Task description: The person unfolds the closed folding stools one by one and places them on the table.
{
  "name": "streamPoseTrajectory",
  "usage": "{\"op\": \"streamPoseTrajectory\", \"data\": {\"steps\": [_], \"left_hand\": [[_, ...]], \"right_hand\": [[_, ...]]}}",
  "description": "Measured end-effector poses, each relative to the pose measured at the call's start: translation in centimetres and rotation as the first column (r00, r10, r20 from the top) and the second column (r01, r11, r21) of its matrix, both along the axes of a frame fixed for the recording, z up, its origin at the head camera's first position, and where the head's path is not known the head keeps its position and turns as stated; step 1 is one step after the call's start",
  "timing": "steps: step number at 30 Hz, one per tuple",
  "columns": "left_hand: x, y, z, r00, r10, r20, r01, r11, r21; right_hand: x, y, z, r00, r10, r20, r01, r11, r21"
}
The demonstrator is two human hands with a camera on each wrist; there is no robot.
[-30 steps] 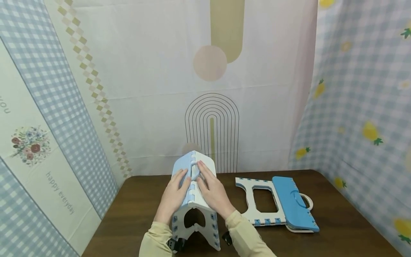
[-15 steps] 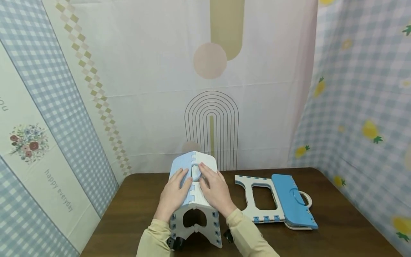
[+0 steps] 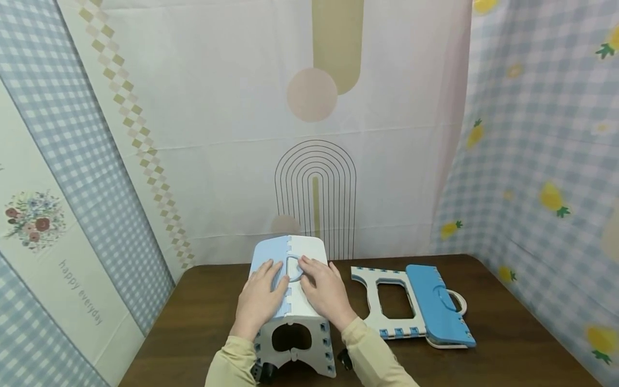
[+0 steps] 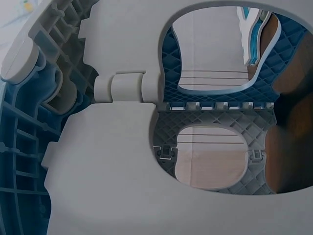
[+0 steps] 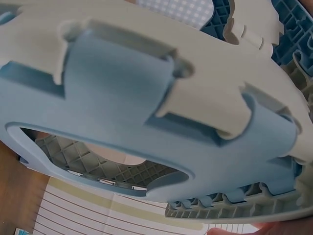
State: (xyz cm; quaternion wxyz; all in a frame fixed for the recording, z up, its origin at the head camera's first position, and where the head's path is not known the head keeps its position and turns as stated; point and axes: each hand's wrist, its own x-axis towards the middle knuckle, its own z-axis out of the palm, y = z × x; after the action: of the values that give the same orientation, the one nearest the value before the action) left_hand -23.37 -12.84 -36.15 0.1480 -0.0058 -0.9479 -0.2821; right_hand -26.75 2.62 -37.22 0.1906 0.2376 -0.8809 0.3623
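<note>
A folding step stool (image 3: pixel 290 301) with a light blue and white top stands unfolded on the brown table. On the blue half of its top rests my left hand (image 3: pixel 261 298), fingers extended. My right hand (image 3: pixel 326 290) lies on the white half, its fingertips beside the blue loop handle (image 3: pixel 294 269) in the middle. The left wrist view looks through the stool's white end panel (image 4: pixel 107 166) and its cutout. Blue and white hinge knuckles (image 5: pixel 117 73) fill the right wrist view, with a sliver of my hand at the lower edge.
A second folding stool (image 3: pixel 440 306), blue and white, lies folded flat on the table's right side. The brown table (image 3: pixel 203 306) ends at a patterned cloth backdrop (image 3: pixel 232 188), with checked cloths at both sides.
The stool's peaked top has flattened under my hands, and its legs have spread wider. Both hands have moved slightly down with it. The second stool stays where it was.
</note>
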Motion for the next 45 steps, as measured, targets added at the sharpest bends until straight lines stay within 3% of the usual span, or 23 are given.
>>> {"op": "streamPoseTrajectory", "data": {"steps": [8,13,22,31,35,42,45], "left_hand": [[0.2,0.0,0.0,1.000,0.008,0.011,-0.007,0.998,-0.068],[0.5,0.1,0.0,1.000,0.012,0.024,-0.009,0.995,-0.098],[0.3,0.1,0.1,0.999,-0.007,0.047,0.014,0.986,-0.168],[0.3,0.5,0.4,0.998,-0.006,0.058,0.017,0.982,-0.189],[0.3,0.8,0.5,0.997,-0.021,0.077,0.035,0.980,-0.197],[0.0,0.9,0.7,0.994,-0.026,0.104,0.048,0.976,-0.211],[0.0,0.8,0.5,0.992,-0.024,0.124,0.050,0.976,-0.213]], "right_hand": [[0.2,-0.1,-0.4,0.995,-0.077,-0.056,0.074,0.996,-0.047],[0.4,-0.3,-0.4,0.994,-0.079,-0.079,0.074,0.995,-0.067],[0.1,-0.3,0.5,0.963,-0.068,-0.263,0.105,0.986,0.131],[-0.8,0.5,2.1,0.982,0.028,-0.186,0.019,0.970,0.243],[-0.6,0.7,1.7,0.976,0.014,-0.216,0.044,0.964,0.261],[-0.3,0.4,0.7,0.926,0.001,-0.377,0.125,0.943,0.309],[-0.4,0.3,0.3,0.932,-0.001,-0.363,0.114,0.950,0.290]]}}
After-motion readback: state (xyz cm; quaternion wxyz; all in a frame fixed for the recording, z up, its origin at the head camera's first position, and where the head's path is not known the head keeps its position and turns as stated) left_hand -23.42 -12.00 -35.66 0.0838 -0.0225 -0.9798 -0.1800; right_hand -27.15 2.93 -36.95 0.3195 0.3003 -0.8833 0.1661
